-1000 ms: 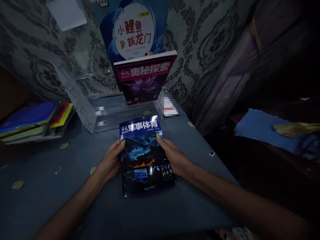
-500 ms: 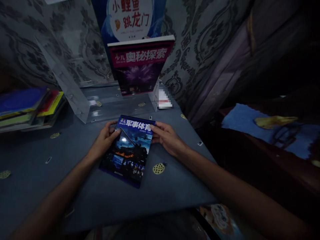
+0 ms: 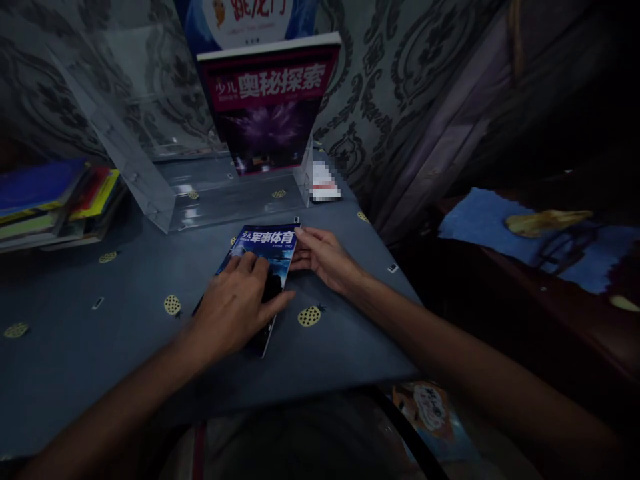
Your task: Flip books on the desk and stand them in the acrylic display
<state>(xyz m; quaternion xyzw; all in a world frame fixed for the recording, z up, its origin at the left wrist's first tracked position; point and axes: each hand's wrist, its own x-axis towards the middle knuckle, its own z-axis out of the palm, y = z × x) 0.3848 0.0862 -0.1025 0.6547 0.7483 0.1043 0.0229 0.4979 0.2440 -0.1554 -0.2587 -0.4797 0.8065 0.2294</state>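
A blue book (image 3: 276, 252) with white Chinese lettering and a dark picture cover lies slightly tilted on the patterned tablecloth (image 3: 135, 347). Across the lower part of its cover rests my left hand (image 3: 235, 300), palm down with the thumb and fingers apart, hiding much of the picture. My right hand (image 3: 325, 261) pinches the book's upper right edge, thumb on the cover and the other fingers beneath. Behind it, a purple-red book (image 3: 273, 127) stands upright in a clear acrylic book stand (image 3: 163, 210).
Several books are piled at the left (image 3: 45, 200). Behind the purple-red book stands a larger blue book (image 3: 300, 20). A blurred white item (image 3: 326, 183) lies right of the stand. The table's right edge drops toward a blue cloth (image 3: 480, 227) holding a yellow object (image 3: 547, 223).
My left hand has let go of the book's left edge and moved onto its cover, fingers spread. The right hand keeps its pinch. The book's right side now appears lifted, and the view has shifted slightly.
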